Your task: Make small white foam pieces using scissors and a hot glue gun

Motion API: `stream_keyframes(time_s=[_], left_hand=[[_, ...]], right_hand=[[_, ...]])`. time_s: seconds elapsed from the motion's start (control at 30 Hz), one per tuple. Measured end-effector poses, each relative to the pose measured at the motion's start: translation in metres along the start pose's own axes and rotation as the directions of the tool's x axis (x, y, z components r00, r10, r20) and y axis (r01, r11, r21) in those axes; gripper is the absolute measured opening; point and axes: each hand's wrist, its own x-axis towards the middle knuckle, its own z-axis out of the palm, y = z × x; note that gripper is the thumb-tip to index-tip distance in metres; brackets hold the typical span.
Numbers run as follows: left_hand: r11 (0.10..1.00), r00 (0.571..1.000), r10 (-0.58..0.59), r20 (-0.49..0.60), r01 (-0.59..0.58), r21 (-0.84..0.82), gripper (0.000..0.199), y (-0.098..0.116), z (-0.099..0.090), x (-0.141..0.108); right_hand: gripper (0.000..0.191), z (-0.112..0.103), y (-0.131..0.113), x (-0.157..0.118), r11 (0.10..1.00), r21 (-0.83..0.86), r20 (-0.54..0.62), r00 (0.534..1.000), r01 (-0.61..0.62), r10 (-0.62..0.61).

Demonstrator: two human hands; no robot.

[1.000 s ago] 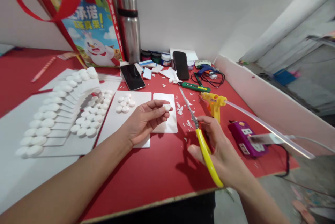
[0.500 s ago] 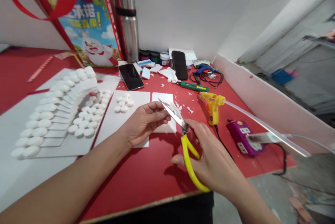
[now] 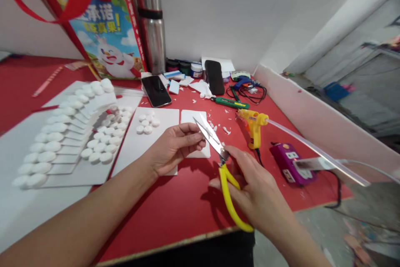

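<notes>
My right hand (image 3: 250, 179) is closed around yellow-handled scissors (image 3: 229, 200), whose blades point up and left, slightly parted. Close to the blade tips, my left hand (image 3: 176, 144) pinches something small and white that its fingers mostly hide. Under the blades lies a stack of white paper (image 3: 198, 150) on the red table. To its left, several white discs (image 3: 146, 123) rest on a white board (image 3: 128, 158). Farther left stands a curved stepped model (image 3: 71, 146) edged with white discs, with more discs grouped inside its curve.
A yellow glue gun (image 3: 255, 127) with a long glue stick lies at the right, beside a purple power strip (image 3: 292, 163). Behind are two phones (image 3: 156, 91), a green-handled tool (image 3: 231, 103), a steel flask (image 3: 153, 38) and a gift bag (image 3: 109, 42). White scraps dot the table.
The scissors and my right hand have shifted slightly right and down, and the blades look a little more parted. My left hand stays nearly in place, still pinching.
</notes>
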Motion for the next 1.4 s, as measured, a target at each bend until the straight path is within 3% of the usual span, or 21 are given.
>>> stream_keyframes(time_s=[0.13,0.3,0.53,0.8,1.03,1.2,1.33,1.4], left_hand=[[1.0,1.0,-0.016,0.008,0.016,-0.016,0.025,-0.001,0.001,0.0],[0.999,0.998,-0.038,0.043,0.038,0.008,0.023,0.0,0.002,0.0],[1.0,1.0,-0.026,-0.008,0.026,-0.013,0.026,0.002,0.0,-0.002],[0.995,0.996,-0.085,-0.041,0.083,-0.062,0.02,0.007,-0.001,-0.001],[0.989,0.995,-0.104,0.005,0.104,-0.101,0.013,0.009,-0.003,0.0],[0.998,1.0,0.011,0.008,-0.012,0.06,0.019,0.01,-0.005,0.001],[0.957,0.99,0.142,-0.013,-0.134,0.259,0.025,0.011,-0.006,0.0],[0.905,0.975,0.222,-0.019,-0.199,0.377,0.027,0.012,-0.006,0.0]], right_hand=[[0.046,0.0,0.001,-0.005,0.996,0.092,-0.045,0.999,-0.011,0.015],[0.039,-0.007,0.004,-0.003,0.897,0.34,-0.051,0.947,-0.281,0.316],[0.057,-0.015,0.013,-0.007,0.895,0.352,0.106,0.962,-0.273,0.251],[0.056,-0.017,0.004,0.005,0.925,0.128,0.124,0.931,-0.357,0.342],[0.056,-0.014,0.001,0.03,0.886,-0.266,0.091,0.905,-0.381,0.417],[0.034,0.001,-0.004,0.054,0.782,-0.51,0.073,0.888,-0.357,0.453],[0.034,-0.001,-0.01,0.056,0.77,-0.61,0.103,0.944,-0.189,0.313],[0.034,-0.007,-0.013,0.056,0.804,-0.579,0.087,0.97,-0.135,0.225]])
